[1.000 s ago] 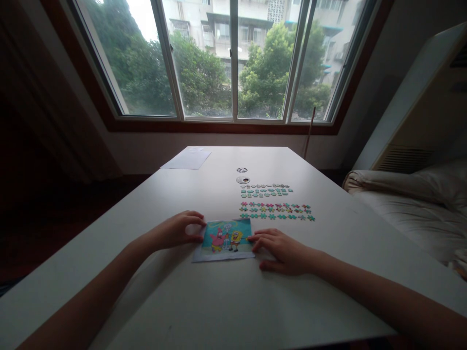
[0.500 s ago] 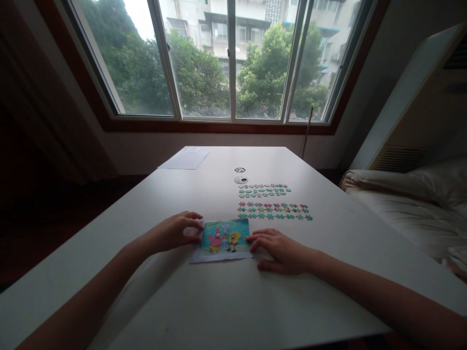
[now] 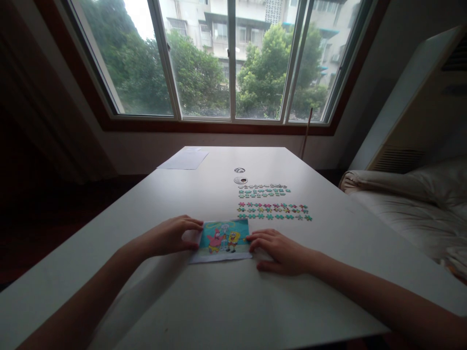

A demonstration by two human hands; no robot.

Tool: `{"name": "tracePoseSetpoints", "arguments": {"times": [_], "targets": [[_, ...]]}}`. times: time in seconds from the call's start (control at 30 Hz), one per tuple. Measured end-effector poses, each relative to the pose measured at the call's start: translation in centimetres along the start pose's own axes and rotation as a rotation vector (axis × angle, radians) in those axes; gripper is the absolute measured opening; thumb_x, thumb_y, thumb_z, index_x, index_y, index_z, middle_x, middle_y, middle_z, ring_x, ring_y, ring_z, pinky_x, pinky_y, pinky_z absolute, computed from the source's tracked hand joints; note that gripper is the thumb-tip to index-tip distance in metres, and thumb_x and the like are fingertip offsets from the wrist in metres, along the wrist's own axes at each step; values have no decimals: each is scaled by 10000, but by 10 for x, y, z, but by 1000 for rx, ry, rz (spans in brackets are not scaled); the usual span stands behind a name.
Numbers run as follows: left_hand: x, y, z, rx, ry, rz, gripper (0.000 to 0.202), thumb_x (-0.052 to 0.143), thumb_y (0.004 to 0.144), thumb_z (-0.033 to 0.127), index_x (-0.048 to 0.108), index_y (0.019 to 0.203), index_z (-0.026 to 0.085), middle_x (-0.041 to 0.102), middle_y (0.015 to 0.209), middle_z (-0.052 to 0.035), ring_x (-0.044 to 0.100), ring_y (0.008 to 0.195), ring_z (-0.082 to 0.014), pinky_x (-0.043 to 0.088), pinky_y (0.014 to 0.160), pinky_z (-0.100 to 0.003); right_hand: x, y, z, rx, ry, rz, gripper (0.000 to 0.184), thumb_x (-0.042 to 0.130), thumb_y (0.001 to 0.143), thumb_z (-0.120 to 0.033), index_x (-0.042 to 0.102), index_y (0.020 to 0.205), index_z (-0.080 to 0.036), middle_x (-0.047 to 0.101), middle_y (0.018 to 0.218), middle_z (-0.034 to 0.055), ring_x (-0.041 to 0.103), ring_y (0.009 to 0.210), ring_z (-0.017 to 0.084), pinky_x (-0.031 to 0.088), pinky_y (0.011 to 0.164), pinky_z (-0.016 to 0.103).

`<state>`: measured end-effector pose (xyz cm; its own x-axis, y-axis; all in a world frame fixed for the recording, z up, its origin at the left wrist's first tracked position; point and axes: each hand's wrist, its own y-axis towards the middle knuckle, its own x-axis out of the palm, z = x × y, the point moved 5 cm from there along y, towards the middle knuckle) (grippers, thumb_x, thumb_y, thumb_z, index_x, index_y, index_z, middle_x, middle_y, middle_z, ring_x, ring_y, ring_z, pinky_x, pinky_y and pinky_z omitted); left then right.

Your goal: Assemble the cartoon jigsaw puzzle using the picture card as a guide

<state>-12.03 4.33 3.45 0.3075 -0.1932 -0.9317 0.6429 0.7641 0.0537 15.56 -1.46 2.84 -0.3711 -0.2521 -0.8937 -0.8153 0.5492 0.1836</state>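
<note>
**A thin picture held at both edges, with loose pieces close by**

My left hand [image 3: 170, 236] lies curled at the left edge of the picture sheet [image 3: 223, 239]. The fingers are on top and the thumb is tucked low beside them. I cannot tell whether I am pinching the edge or only resting on it. My right hand [image 3: 279, 250] is spread and relaxed, with its fingertips touching the sheet's right edge and its thumb on the table [image 3: 204, 301]. It grasps nothing. The sheet lies flat between my hands, near my side of the table, with its cartoon picture facing up.

The main risk, as I judge it, is the sheet itself. It looks thin, and if my hands press toward each other it could buckle or crease in the middle. If one hand pushes harder than the other, the sheet could skate sideways on the smooth top.

Just beyond my right fingers lie the rows of puzzle pieces [image 3: 273, 211], sorted in neat lines. A careless sweep of that hand, or the sheet sliding forward, could scatter them and mix the rows.

Two small round things [image 3: 240, 180] sit farther out, past the last row, and a sheet of paper [image 3: 183, 159] lies near the far left corner. Both are well apart from my hands. The table edge on the right drops toward the bedding [image 3: 408, 204], so a flicked piece could be lost there.
</note>
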Motion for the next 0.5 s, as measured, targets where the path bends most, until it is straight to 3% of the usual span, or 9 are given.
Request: {"name": "tracePoseSetpoints", "arguments": {"times": [0.5], "targets": [[2,-3,-3,-79,9,-55,533,694,672,485,594,1153,277,579,1209,-55,553,1077,-251,433,928,-346,1,-1,2,6,-25,-6,311,538,831,-416,547,1056,-203,511,1290,100,419,1222,222,327,1005,400]]}}
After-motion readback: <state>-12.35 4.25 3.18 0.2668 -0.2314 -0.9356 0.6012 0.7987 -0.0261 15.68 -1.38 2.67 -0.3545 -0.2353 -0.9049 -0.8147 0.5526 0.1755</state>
